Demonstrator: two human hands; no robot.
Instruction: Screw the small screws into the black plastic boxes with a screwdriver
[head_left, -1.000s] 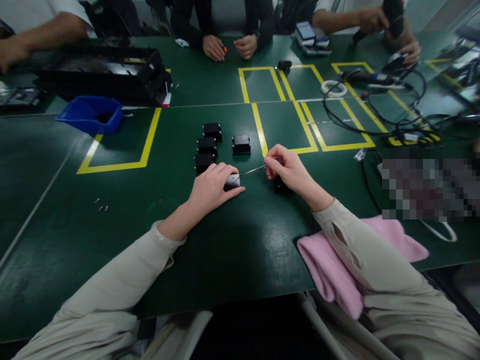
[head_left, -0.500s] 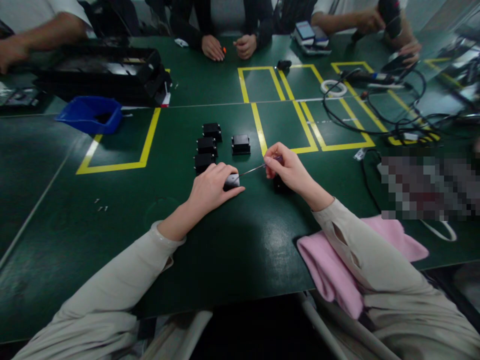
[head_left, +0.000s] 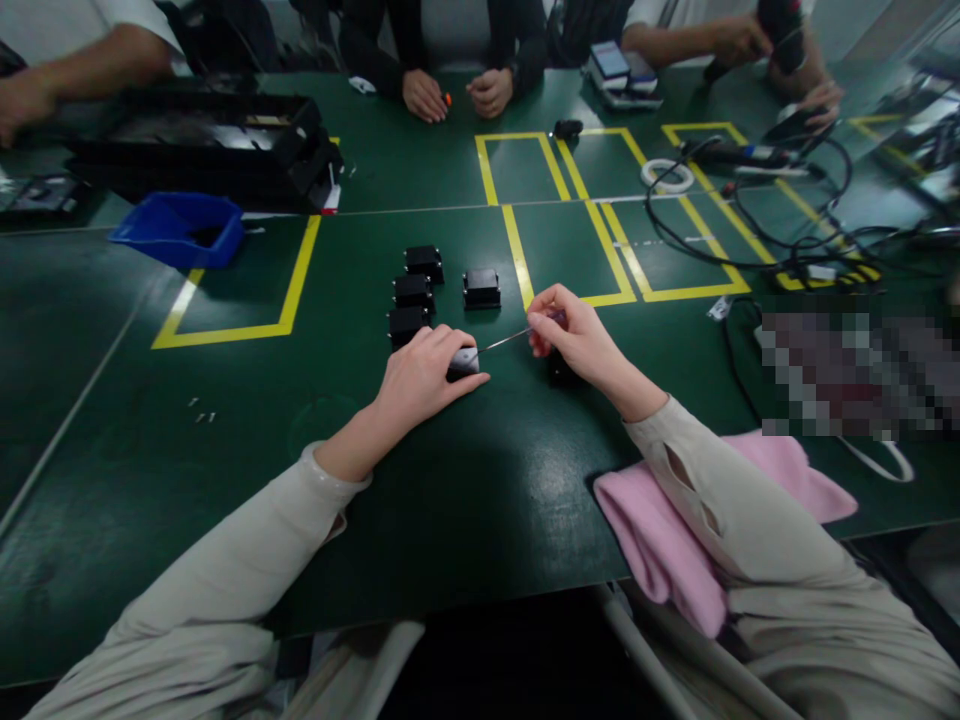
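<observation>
My left hand (head_left: 426, 372) is closed over a small black box-like part (head_left: 465, 362) on the table; its end nearest my right hand looks light grey. In my right hand (head_left: 566, 330) is a thin screwdriver (head_left: 504, 341), its handle mostly hidden by my fingers. The shaft slants left and its tip meets the grey end of the part. Beyond my left hand stand several similar black blocks (head_left: 414, 292) in a column, and a separate black block (head_left: 481, 288) sits to their right. Another dark piece (head_left: 561, 370) lies partly hidden below my right hand.
A blue bin (head_left: 180, 228) and stacked black trays (head_left: 202, 150) are at the left. Small screws (head_left: 202, 415) lie near the left front. A pink cloth (head_left: 667, 540) hangs over the front edge. Cables (head_left: 750, 240) spread at the right. Co-workers' hands (head_left: 491, 93) rest across the table.
</observation>
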